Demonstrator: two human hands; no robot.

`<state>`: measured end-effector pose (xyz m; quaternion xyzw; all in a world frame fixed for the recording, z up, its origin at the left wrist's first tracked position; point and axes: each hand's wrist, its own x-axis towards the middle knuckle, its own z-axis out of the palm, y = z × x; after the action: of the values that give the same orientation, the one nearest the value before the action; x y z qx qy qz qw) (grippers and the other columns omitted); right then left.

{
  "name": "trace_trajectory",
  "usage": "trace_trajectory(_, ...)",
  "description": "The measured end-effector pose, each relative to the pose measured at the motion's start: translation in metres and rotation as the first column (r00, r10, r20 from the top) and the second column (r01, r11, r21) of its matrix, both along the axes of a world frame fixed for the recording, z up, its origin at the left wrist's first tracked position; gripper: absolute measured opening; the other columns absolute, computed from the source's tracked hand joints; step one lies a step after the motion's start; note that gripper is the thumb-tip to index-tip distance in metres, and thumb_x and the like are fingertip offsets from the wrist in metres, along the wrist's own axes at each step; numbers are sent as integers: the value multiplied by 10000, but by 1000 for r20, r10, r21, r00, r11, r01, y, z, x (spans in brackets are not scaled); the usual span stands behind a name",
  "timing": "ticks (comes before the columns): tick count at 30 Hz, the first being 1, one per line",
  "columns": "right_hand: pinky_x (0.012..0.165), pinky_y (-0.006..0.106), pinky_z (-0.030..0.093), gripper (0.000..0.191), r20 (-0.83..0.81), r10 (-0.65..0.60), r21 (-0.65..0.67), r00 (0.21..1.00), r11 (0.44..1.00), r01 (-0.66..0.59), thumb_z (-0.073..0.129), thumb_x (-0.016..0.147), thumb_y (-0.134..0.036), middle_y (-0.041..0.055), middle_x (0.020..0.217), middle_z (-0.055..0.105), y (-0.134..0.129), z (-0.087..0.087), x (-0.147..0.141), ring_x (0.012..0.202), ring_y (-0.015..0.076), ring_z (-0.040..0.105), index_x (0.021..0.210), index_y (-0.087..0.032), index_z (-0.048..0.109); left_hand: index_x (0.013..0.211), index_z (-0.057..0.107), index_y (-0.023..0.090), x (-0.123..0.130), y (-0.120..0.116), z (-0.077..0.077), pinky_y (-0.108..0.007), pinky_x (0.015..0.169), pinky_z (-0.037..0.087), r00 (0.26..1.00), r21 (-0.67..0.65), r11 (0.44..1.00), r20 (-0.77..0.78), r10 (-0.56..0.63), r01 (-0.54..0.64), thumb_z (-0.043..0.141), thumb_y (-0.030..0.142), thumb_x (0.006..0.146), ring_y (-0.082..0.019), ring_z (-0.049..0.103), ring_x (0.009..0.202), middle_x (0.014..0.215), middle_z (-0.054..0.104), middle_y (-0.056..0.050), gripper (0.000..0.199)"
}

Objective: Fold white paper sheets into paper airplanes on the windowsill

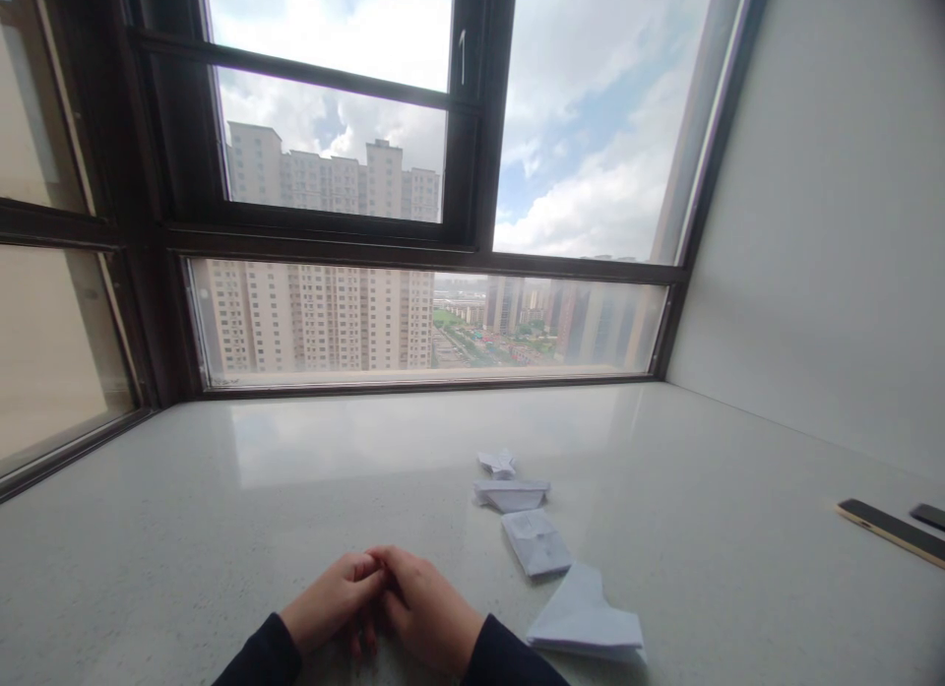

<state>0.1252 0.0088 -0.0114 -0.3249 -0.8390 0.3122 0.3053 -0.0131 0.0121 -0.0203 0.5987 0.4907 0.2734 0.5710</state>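
Note:
My left hand and my right hand are clasped together low in the view, over the pale speckled sill. The fingers of both are closed and touch one another, with the right hand's fingers lying over the left's fingertips. No object shows between them. To the right of my hands lie several folded white papers in a slanting row: a small star-like one, a boat-shaped one, a flat square one and a larger angular one nearest me. Neither hand touches the papers.
The wide, glossy sill reaches back to a dark-framed window, with tall buildings beyond. At the right edge lie a long dark strip with a light edge and a small dark object. A white wall bounds the right.

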Motion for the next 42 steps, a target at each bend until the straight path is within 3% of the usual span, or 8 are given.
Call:
trace_trajectory(9, 807, 252, 400, 401, -10, 4, -9, 1000, 1000, -4, 390, 678, -35, 62, 972, 610, -1, 1, 0, 904, 162, 555, 1039, -155, 516, 713, 517, 120, 1, 0, -1, -199, 324, 370, 1000, -27, 1000, 22, 5, -5, 488, 675, 545, -97, 504, 359, 524, 577, -24, 581)
trace_trajectory(26, 831, 264, 394, 423, -15, -11, -2, 1000, 1000, 11, 397, 679, -38, 62, 985, 610, -2, 1, 1, 924, 165, 550, 1069, -156, 511, 732, 520, 134, -1, 3, -6, -196, 344, 377, 1000, -12, 1000, -6, -6, 5, 455, 648, 611, -98, 516, 380, 546, 590, -17, 533)
trace_trajectory(42, 833, 267, 386, 442, -2, -2, -12, 1000, 1000, 2, 390, 666, -35, 55, 1004, 599, -1, -1, 2, 939, 165, 539, 1071, -173, 502, 734, 526, 130, 1, 0, -2, -194, 335, 367, 1000, -10, 1000, -7, 5, -5, 470, 660, 582, -98, 514, 373, 550, 588, -23, 554)
